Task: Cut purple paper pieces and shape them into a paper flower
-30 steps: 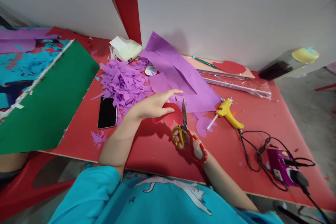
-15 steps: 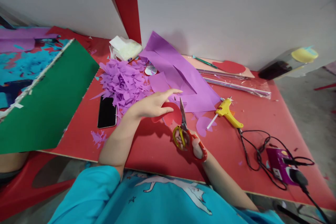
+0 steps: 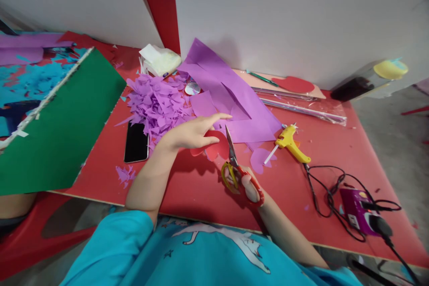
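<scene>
My left hand (image 3: pixel 197 133) pinches a red paper piece (image 3: pixel 219 148) with rounded, petal-like edges, its thumb on top and index finger stretched out above. Part of the paper is hidden under the hand. In my right hand (image 3: pixel 250 187) is a pair of scissors (image 3: pixel 232 154) with one red and one yellow handle loop, my fingers through the loops. The blades point up and away, close by the right edge of the red paper; whether they touch it I cannot tell. A heap of purple paper scraps (image 3: pixel 159 105) lies beyond my left forearm.
Purple paper sheets (image 3: pixel 258 127) lie behind my hands. A yellow glue gun (image 3: pixel 291 143) is to the right, its cord reaching a purple power box (image 3: pixel 357 212). On the left are a black phone (image 3: pixel 136 143) and a tilted green board (image 3: pixel 73 129). A dark bottle (image 3: pixel 355 87) lies at back right.
The red paper has shifted slightly left and turned in my left hand. The scissors have tilted a little to the left, with their blades closer together.
</scene>
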`<state>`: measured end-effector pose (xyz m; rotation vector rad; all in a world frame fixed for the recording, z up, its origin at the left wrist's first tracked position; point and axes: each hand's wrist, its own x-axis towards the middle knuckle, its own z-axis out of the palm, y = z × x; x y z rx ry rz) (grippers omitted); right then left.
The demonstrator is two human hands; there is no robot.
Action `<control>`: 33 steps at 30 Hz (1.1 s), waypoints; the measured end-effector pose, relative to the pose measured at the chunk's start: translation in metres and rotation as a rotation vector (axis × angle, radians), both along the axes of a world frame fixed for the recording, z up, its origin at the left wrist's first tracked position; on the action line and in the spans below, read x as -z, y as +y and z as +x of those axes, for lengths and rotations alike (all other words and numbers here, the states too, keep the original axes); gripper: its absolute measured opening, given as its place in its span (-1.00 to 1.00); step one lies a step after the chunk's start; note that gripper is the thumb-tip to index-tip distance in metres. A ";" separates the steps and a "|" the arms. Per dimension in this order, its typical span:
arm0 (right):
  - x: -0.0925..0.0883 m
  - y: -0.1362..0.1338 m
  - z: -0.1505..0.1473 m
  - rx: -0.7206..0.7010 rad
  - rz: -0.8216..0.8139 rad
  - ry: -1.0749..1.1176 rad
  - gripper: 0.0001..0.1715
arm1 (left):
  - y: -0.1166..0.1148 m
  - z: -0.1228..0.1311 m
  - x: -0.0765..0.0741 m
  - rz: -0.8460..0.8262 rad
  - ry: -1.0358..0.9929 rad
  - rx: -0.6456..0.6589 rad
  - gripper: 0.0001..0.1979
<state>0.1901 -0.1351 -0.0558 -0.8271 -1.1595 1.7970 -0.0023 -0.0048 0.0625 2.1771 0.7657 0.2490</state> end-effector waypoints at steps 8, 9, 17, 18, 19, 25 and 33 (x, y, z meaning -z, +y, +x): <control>-0.004 -0.001 0.003 -0.020 0.014 -0.047 -0.29 | 0.002 -0.005 0.000 -0.013 0.005 0.016 -0.39; -0.004 -0.001 0.003 -0.024 0.022 -0.048 -0.27 | 0.003 -0.006 0.001 -0.017 0.003 0.020 -0.39; -0.008 -0.001 0.005 -0.077 0.027 -0.011 -0.18 | 0.006 -0.008 0.003 -0.030 -0.027 0.055 -0.37; -0.008 -0.001 0.005 -0.085 0.021 0.002 -0.19 | 0.006 -0.008 0.003 -0.036 -0.026 0.055 -0.36; -0.008 -0.002 0.006 -0.095 0.016 0.011 -0.19 | 0.006 -0.007 0.003 -0.041 -0.024 0.055 -0.36; -0.006 -0.003 0.006 -0.124 0.008 0.019 -0.17 | 0.007 -0.007 0.002 -0.045 -0.033 0.064 -0.36; -0.004 -0.003 0.006 -0.130 0.029 -0.036 -0.07 | 0.006 -0.008 0.003 -0.080 -0.049 0.096 -0.35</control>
